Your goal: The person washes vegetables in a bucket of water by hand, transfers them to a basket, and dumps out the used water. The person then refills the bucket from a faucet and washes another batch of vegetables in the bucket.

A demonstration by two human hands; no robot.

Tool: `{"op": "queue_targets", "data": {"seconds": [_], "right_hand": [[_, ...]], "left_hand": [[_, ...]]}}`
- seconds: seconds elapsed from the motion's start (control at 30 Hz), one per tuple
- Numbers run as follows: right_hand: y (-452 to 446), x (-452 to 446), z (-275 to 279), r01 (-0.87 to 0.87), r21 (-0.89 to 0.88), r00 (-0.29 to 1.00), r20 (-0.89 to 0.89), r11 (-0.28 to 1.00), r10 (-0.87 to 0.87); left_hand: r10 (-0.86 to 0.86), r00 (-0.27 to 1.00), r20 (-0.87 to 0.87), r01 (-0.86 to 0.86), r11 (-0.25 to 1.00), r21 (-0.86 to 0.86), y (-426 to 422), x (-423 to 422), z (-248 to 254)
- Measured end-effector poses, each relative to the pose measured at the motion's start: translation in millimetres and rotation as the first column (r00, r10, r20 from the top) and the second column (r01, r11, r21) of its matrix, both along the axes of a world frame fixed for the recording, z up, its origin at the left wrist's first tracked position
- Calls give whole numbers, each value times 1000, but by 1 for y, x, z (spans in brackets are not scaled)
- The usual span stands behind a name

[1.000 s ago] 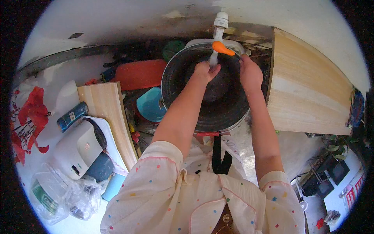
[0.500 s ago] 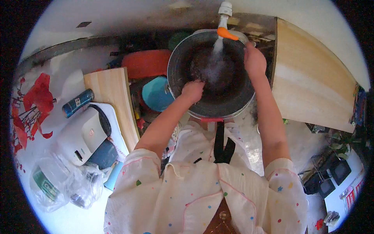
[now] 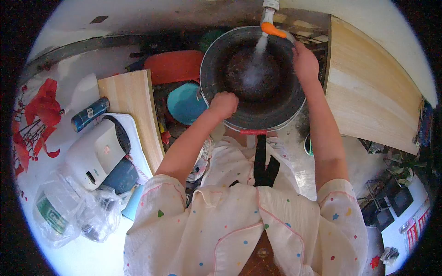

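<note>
A large dark wok (image 3: 251,103) lies face up before me, with water running into it from a white tap with an orange lever (image 3: 273,30). At the far right edge, my right hand (image 3: 306,63) is closed on the wok's rim. My left hand (image 3: 224,105) is curled over the inside of the lower left wall; whatever is in its fingers is hidden. Beneath the wok, a pale rim and a red grip (image 3: 253,132) show, looking like a bucket and its handle.
A teal basin (image 3: 185,103) and a red container (image 3: 172,66) stand left of the wok. Wooden boards flank both sides, the larger board (image 3: 368,87) on the right. Farther left are a white appliance (image 3: 99,154), a blue can (image 3: 90,114) and plastic bags (image 3: 57,211).
The wok sits slightly higher in view and its inside shows more clearly. My left hand has drawn back from the wok's interior toward its near left rim. My right hand stays at the rim.
</note>
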State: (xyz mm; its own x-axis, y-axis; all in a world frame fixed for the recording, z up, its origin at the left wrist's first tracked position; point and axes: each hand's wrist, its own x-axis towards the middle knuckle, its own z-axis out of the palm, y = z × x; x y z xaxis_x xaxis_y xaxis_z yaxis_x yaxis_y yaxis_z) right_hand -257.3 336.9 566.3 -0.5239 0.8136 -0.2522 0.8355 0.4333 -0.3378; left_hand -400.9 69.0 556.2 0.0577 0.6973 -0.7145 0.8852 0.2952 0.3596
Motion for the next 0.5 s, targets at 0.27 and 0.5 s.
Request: {"op": "queue_targets", "data": {"seconds": [0.27,0.5], "right_hand": [[2,1,-4,-19,10,1000,2,1000,19],[3,5,-9,-44,25,995,-86,999,46]], "left_hand": [[752,366,548,-761,581,-289,12,-3,29],[812,-141,566,-706,319,-633,28,5,35]]}}
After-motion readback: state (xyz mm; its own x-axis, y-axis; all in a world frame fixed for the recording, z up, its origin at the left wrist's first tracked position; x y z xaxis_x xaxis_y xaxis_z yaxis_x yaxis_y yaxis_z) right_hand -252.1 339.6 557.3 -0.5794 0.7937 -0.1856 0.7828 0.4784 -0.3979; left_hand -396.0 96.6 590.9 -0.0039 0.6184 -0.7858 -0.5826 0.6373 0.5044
